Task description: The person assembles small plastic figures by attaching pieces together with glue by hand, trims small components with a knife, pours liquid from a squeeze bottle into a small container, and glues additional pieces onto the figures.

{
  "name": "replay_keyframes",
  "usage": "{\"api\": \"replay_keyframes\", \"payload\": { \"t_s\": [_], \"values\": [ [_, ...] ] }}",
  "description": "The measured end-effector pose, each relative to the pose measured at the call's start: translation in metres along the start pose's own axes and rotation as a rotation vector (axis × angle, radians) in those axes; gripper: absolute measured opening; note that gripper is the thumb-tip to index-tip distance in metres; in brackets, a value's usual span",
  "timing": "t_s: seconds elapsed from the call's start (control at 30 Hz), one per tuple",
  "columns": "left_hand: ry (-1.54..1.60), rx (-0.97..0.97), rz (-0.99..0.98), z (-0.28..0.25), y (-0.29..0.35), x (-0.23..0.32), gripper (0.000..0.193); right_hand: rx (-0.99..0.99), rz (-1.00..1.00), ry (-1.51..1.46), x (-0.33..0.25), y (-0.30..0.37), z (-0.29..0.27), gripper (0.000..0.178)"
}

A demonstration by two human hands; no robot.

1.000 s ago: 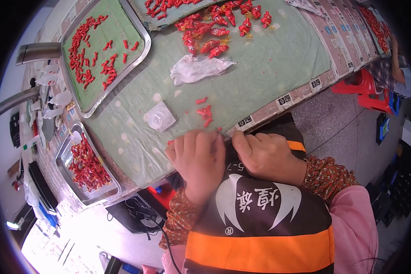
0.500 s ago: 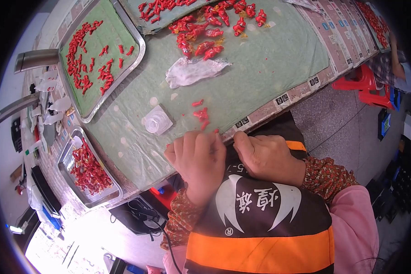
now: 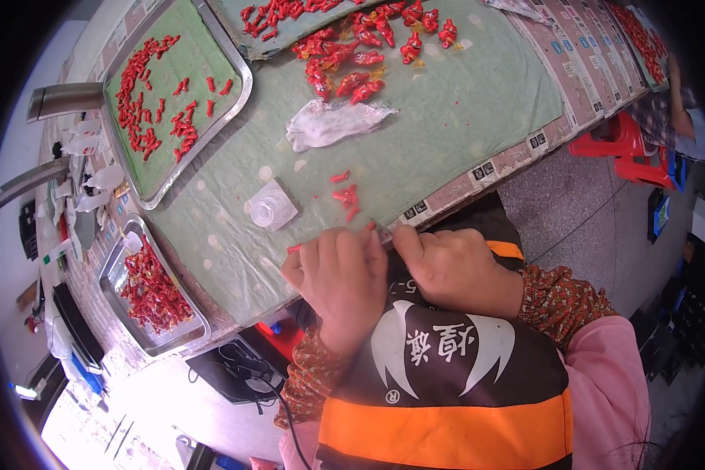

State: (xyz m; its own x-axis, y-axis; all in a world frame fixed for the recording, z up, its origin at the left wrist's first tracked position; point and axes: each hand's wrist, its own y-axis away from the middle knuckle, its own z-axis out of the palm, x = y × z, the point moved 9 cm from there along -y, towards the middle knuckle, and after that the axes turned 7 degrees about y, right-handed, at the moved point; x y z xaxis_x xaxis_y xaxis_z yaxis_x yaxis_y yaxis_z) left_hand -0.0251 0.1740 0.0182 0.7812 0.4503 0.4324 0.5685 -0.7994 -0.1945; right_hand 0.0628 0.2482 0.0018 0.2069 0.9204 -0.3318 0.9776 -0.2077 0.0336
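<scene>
At the near edge of the table, my left hand (image 3: 338,270) is closed with its back up and fingers curled under. A bit of a small red plastic part (image 3: 294,248) shows at its outer side; whether I hold it or it lies on the table I cannot tell. Close beside it, my right hand (image 3: 460,268) is closed too, thumb and forefinger pressed together, and hides what may be in it. Another red bit (image 3: 370,226) shows by the left fingertips. Just beyond lie several loose red pieces (image 3: 345,196) and a small clear jar (image 3: 272,207).
A metal tray (image 3: 243,86) with red parts stands at the far left, and a smaller tray (image 3: 200,333) of red parts nearer. A crumpled white cloth (image 3: 337,125) lies before red figures (image 3: 360,59). White bottles (image 3: 102,178) line the left. Red stools (image 3: 634,157) stand at right.
My hands have shifted only slightly at the table edge, both still closed. More of the red part beside my left hand shows now.
</scene>
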Motion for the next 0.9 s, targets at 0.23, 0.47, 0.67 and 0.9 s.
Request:
{"api": "replay_keyframes", "payload": {
  "t_s": [0.23,0.47,0.67,0.9],
  "values": [
    [-0.077,0.054,-0.056,-0.010,0.008,-0.010,0.016,0.078,0.103,-0.265,0.020,-0.017,-0.023,0.016],
    [-0.156,0.130,-0.138,-0.026,0.015,-0.030,0.014,0.239,-0.046,-0.316,0.009,-0.047,-0.025,0.016],
    [-0.140,0.184,-0.224,-0.039,0.020,-0.046,0.011,0.252,-0.052,-0.267,0.006,-0.053,-0.016,0.018],
    [0.073,0.125,-0.104,-0.029,0.018,-0.030,0.022,0.165,0.091,-0.306,0.016,-0.049,-0.010,0.020]
  ]
}}
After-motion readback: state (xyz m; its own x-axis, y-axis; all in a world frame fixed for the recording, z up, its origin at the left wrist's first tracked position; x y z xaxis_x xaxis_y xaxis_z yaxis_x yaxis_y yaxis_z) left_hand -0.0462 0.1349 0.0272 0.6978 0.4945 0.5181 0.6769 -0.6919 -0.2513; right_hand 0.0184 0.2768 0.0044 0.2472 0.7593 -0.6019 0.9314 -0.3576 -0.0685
